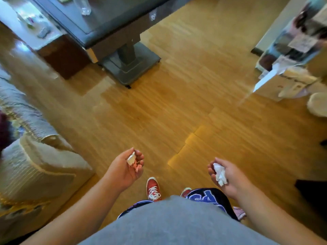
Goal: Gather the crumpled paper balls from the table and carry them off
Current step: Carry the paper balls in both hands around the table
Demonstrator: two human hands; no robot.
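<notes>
My left hand [123, 167] is held palm up over the wooden floor, its fingers curled around a small crumpled paper ball [131, 159] with white and pink parts. My right hand [228, 175] is also palm up at the same height and grips a white crumpled paper ball [220, 174]. The dark table [99, 32] stands far ahead at the upper left, well away from both hands. Its top is blurred, and a clear wrapper lies on it.
A beige sofa [35, 165] with a patterned cover fills the left side. The table's pedestal base [131, 66] rests on the wooden floor [177, 112]. Cardboard boxes and papers [290, 75] crowd the right, with a white round object beside them. My red shoe [153, 189] is below the hands.
</notes>
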